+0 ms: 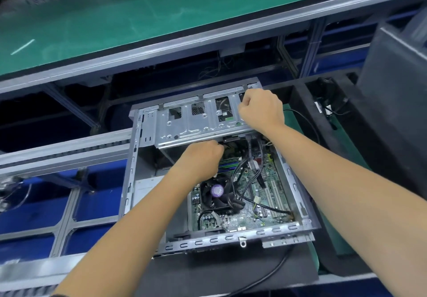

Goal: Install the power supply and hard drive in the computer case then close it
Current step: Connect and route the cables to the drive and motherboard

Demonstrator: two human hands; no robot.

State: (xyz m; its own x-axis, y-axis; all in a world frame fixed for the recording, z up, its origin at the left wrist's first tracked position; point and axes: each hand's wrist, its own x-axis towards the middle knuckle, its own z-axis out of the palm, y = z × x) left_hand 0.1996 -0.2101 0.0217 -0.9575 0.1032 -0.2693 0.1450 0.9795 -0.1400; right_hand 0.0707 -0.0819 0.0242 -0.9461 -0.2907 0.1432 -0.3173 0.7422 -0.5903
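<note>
The open computer case (pixel 219 239) lies on its side with the motherboard (pixel 265 181) and the CPU fan (pixel 217 191) exposed. A silver drive cage (pixel 184 125) spans its far end. My right hand (pixel 261 109) is closed in a fist on the cage's right end, pressing or gripping the metal. My left hand (pixel 201 158) reaches under the cage's near edge, where its fingertips are hidden among black cables (pixel 242 167). A pale grey box (pixel 147 187) sits in the case's left part, mostly hidden by my left forearm. I cannot make out a hard drive.
The case rests on a black mat (pixel 208 273). A black power cord (pixel 277 266) trails out from under its near edge. A tall dark panel (pixel 392 88) stands at the right. A green conveyor belt (pixel 138 15) runs behind, with metal rails (pixel 69 149) at the left.
</note>
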